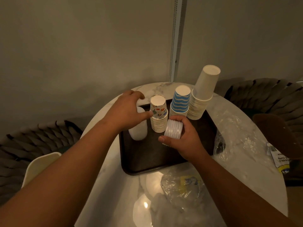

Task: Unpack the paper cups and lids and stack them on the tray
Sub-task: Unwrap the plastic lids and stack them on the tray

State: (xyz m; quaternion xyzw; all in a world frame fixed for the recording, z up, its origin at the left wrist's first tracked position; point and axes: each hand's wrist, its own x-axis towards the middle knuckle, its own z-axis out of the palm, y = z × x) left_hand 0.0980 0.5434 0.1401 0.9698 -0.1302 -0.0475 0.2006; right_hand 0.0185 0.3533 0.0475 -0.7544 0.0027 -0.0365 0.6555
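A dark tray (147, 163) lies on the round marble table. Three upside-down cup stacks stand on it: a patterned stack (158, 117), a blue-striped stack (180, 102) and a tall plain white stack (202, 95). My right hand (185, 141) grips a short stack of white ribbed lids (173, 129) held on its side above the tray. My left hand (127, 110) hovers with loosely spread fingers over a white lid stack (138, 130) standing at the tray's left, its thumb near the patterned cups. Whether it touches that stack is unclear.
Crumpled clear plastic wrappers (180, 185) lie on the table (114, 185) in front of the tray and to its right (236, 131), one with a printed label (277, 156). Woven chairs (32, 138) stand on both sides. A brown object (278, 135) sits at the right edge.
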